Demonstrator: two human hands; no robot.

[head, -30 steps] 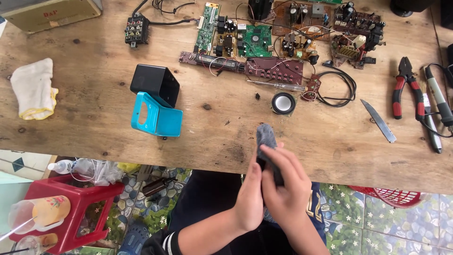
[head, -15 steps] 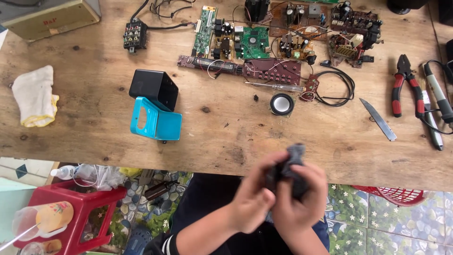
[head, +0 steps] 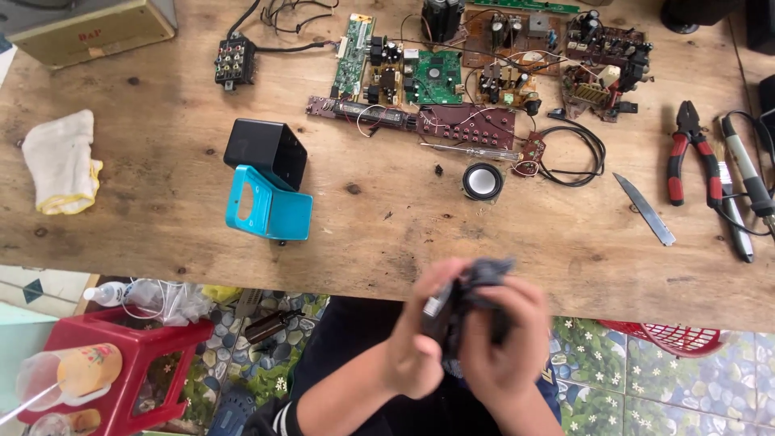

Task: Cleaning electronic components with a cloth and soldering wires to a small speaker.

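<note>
Since the earlier frame both hands have come lower and nearer to the body, and the small dark device has been turned from standing upright at the edge of the tabletop to lying more across the palms. It is now just in front of that edge, above the lap, and it is blurred, so I cannot say exactly what kind of device it is. The left hand wraps it from the side with the fingers curled closed around it, and the right hand closes over it from the other side; both hold it firmly. I judge it to be a light and stiff plastic body, small enough to hold between two hands, perhaps a little smooth, so the long sides are the best place to hold it, not any loose corner or flap. Well apart on the tabletop lie a blue speaker housing, a black box, a small round speaker, circuit boards, red-handled pliers and a knife blade.
</note>
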